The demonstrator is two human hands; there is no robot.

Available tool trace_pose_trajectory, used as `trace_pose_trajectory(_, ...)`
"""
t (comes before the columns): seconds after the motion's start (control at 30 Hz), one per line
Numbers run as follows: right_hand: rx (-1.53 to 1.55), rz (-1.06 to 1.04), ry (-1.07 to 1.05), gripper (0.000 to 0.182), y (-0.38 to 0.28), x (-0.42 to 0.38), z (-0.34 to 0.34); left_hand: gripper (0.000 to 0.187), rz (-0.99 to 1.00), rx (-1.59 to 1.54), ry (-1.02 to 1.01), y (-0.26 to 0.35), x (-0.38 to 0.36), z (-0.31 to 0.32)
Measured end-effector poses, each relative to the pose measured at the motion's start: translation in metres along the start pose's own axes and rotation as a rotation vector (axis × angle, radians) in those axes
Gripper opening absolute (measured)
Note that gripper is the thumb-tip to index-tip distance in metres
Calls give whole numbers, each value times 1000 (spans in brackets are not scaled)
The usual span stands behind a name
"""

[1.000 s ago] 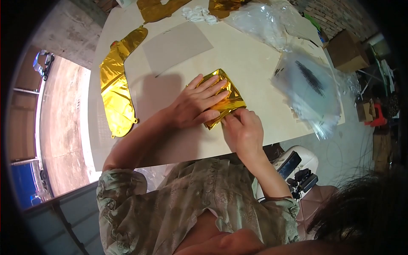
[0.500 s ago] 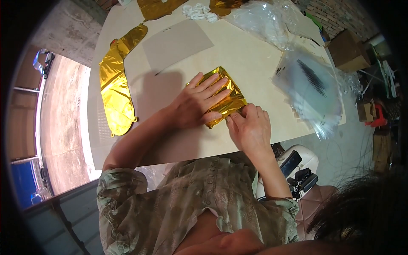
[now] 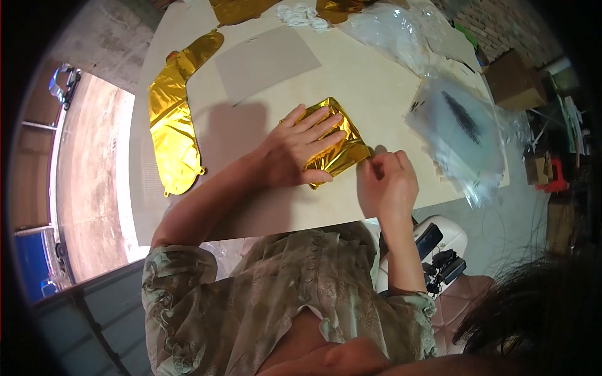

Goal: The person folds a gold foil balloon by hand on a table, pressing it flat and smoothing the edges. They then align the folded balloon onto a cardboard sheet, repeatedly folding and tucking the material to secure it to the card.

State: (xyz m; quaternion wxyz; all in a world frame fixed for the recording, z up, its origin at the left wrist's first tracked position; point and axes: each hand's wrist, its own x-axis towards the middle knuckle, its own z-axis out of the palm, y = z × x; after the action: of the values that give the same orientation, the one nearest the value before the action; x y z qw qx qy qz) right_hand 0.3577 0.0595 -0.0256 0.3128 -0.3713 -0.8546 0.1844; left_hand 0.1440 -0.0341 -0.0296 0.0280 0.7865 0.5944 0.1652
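Observation:
My left hand (image 3: 301, 147) lies flat with fingers spread on a folded gold foil balloon (image 3: 351, 141), pressing it against the table. Crinkled and shiny, the folded foil is roughly square and partly covered by that hand. At its right-hand corner is my right hand (image 3: 395, 185), with curled fingers and the thumb near the foil's edge. Whether anything sits in the right fingers is hidden. Left of my hands, a longer flattened gold foil balloon (image 3: 172, 125) with small tabs at its end lies on the table.
The pale table (image 3: 263, 219) carries a grey translucent sheet (image 3: 266, 62), a white string bundle (image 3: 302, 17), crumpled clear plastic (image 3: 389, 31) and stacked clear bags (image 3: 458, 125). More gold foil (image 3: 241, 9) lies at the far edge. A cardboard box (image 3: 514, 78) stands beyond the right side.
My right hand has shifted right, away from the foil's lower edge to its right corner, its fingers more curled. My left hand stays flat on the foil.

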Motion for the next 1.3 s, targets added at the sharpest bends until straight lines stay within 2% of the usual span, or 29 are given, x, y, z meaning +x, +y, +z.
trace_pose_trajectory(0.03,2,71,-57,15,1,2,-5,83,-7,2,6,0,-1,1)
trace_pose_trajectory(0.07,10,-19,-81,31,6,3,-10,85,-3,1,16,-1,-2,2)
trace_pose_trajectory(0.1,8,-26,-85,31,5,6,-10,88,1,0,25,-2,-2,4)
trace_pose_trajectory(0.17,-60,-522,-129,51,4,10,-10,88,4,3,44,-3,-3,5)
trace_pose_trajectory(0.2,-57,-526,-305,62,16,3,-2,89,12,8,57,-3,-3,6)
trace_pose_trajectory(0.3,-115,-468,-383,59,30,3,3,90,-11,-25,50,-3,-3,6)
trace_pose_trajectory(0.47,-205,-470,-377,59,27,3,-2,92,-2,15,47,-5,-4,10)
trace_pose_trajectory(0.53,-357,-322,-389,59,24,7,-9,93,-7,39,41,-7,-5,11)
trace_pose_trajectory(0.57,-372,-340,-382,59,30,12,-10,94,4,40,29,-8,-6,11)
trace_pose_trajectory(0.63,-412,-317,-236,61,38,22,-13,94,13,40,29,-8,-7,12)
trace_pose_trajectory(0.7,-323,-344,-252,64,30,34,-12,93,12,57,-3,-8,-4,12)
trace_pose_trajectory(0.73,-221,-443,-317,65,19,41,-8,93,17,60,6,-6,-2,7)
trace_pose_trajectory(0.8,-71,-622,-419,70,12,53,10,92,-67,78,-199,-2,0,-2)
trace_pose_trajectory(0.83,-73,-632,-415,70,13,57,15,92,-71,85,-192,-3,-1,-1)
trace_pose_trajectory(0.9,-117,-693,-494,71,14,65,27,88,-4,79,-26,-6,-4,6)
trace_pose_trajectory(0.93,-94,-649,-536,75,20,66,33,89,15,62,36,-6,-6,9)
trace_pose_trajectory(1.17,-130,-630,-519,83,21,63,37,95,-19,37,-79,-4,-4,3)
trace_pose_trajectory(1.27,-120,-617,-520,83,21,65,32,92,4,32,4,-5,-7,9)
trace_pose_trajectory(1.3,-112,-534,-551,80,22,69,27,92,0,40,18,-5,-7,9)
